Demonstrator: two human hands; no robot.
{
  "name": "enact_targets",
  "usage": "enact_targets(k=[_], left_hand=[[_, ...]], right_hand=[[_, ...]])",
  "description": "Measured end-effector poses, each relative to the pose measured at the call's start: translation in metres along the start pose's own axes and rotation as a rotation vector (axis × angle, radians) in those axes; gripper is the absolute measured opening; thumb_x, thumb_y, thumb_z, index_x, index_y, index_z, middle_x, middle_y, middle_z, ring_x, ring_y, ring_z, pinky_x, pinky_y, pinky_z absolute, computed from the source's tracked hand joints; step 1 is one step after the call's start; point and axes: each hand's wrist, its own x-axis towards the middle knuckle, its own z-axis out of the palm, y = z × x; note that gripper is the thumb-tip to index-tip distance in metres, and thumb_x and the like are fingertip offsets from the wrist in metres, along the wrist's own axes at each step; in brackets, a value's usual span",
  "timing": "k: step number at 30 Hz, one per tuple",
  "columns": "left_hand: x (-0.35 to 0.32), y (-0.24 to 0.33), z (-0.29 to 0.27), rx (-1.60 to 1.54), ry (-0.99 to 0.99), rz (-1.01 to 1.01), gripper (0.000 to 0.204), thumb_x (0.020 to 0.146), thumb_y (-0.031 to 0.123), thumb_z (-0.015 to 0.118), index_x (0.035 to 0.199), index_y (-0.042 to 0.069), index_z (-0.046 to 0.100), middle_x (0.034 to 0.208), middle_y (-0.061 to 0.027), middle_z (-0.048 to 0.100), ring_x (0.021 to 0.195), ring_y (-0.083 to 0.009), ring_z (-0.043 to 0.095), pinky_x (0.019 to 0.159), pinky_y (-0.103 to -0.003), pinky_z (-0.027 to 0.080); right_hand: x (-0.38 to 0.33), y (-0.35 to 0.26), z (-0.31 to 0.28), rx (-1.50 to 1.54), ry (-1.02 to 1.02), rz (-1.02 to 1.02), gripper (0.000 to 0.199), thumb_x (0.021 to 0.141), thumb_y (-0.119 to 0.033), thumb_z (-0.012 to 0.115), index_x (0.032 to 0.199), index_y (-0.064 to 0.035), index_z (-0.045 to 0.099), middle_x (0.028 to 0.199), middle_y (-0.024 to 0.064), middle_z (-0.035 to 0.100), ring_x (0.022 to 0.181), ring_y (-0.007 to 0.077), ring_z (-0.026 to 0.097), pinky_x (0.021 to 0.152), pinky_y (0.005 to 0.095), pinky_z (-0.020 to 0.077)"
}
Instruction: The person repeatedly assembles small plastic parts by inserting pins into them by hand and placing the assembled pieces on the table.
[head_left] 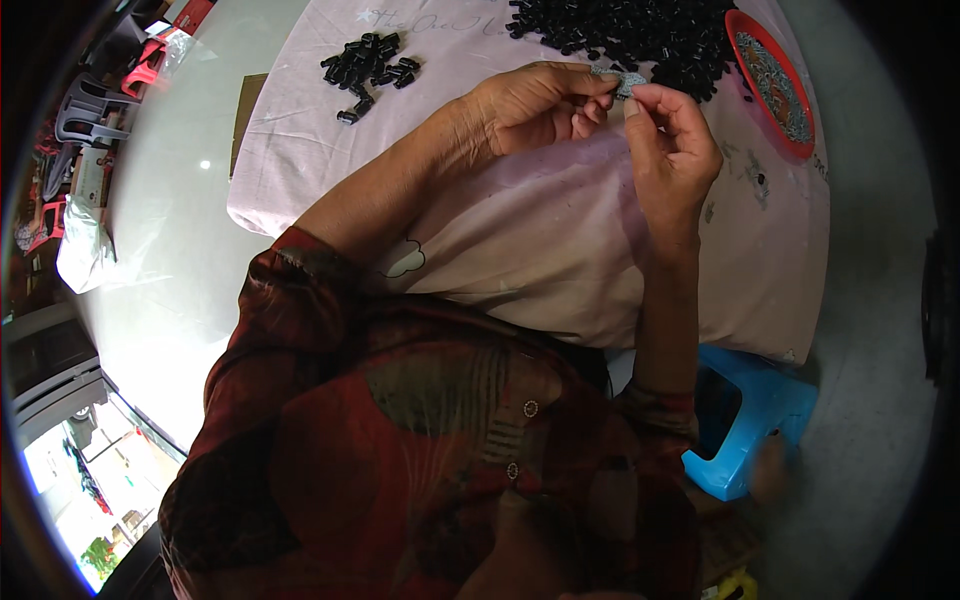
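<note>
- Head view: a grey piece sits between the fingertips of the two hands, above the cloth; its finer shape is too small to tell.
- The left hand pinches the piece from the left with thumb and forefinger, its other fingers curled.
- The right hand pinches the piece's right end between thumb and forefinger, the wrist pointing back toward the body.
- Just beyond the hands, the heap of black parts bounds the far side.
- A smaller pile of black parts lies past the left forearm, well apart from the piece.
- The red tray, holding small bits, stands right of the heap, near the cloth's right edge.
- Loose grey bits lie right of the right hand.
- Room to move is on the near side, where cloth runs from the hands to its front edge, and left toward its rounded corner.
- The blue stool is below the right front corner.
</note>
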Motion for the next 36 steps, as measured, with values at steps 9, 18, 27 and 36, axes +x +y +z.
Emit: enact_targets(k=[9, 18, 27, 36], left_hand=[[0.003, 0.001, -0.008, -0.125, -0.069, -0.040, 0.013, 0.096, 0.008, 0.064, 0.104, -0.002, 0.064, 0.094, -0.0083, 0.067, 0.081, -0.0116, 0.063, 0.070, -0.020, 0.055], [-0.002, -0.004, 0.005, -0.013, 0.059, 0.073, 0.018, 0.093, 0.006, 0.067, 0.109, -0.002, 0.065, 0.103, -0.0095, 0.070, 0.095, -0.0143, 0.069, 0.084, -0.020, 0.059], [-0.003, -0.009, 0.009, -0.045, 0.090, 0.098, 0.016, 0.090, 0.006, 0.071, 0.106, 0.002, 0.068, 0.103, -0.0073, 0.070, 0.097, -0.0143, 0.069, 0.087, -0.021, 0.059], [-0.001, -0.015, 0.009, -0.086, 0.115, 0.096, 0.014, 0.090, 0.008, 0.071, 0.103, 0.004, 0.068, 0.100, -0.0054, 0.071, 0.096, -0.0150, 0.069, 0.088, -0.024, 0.059]], right_hand=[[0.001, 0.007, 0.000, -0.014, 0.050, -0.049, 0.013, 0.084, 0.002, 0.068, 0.097, -0.0007, 0.070, 0.087, 0.0034, 0.071, 0.074, 0.0062, 0.064, 0.063, 0.0200, 0.0496], [-0.001, 0.003, -0.002, -0.050, 0.022, -0.042, 0.013, 0.089, 0.004, 0.067, 0.103, 0.0032, 0.067, 0.090, 0.0026, 0.068, 0.079, 0.0047, 0.060, 0.071, 0.0182, 0.0486], [-0.001, 0.006, 0.001, 0.007, 0.081, -0.046, 0.012, 0.085, 0.000, 0.071, 0.096, -0.0001, 0.070, 0.085, 0.0034, 0.071, 0.072, 0.0069, 0.064, 0.066, 0.0224, 0.0527], [-0.001, 0.000, 0.002, 0.068, 0.072, -0.028, 0.011, 0.089, 0.005, 0.068, 0.100, 0.0040, 0.067, 0.090, 0.0047, 0.070, 0.078, 0.0065, 0.064, 0.070, 0.0187, 0.0509]])
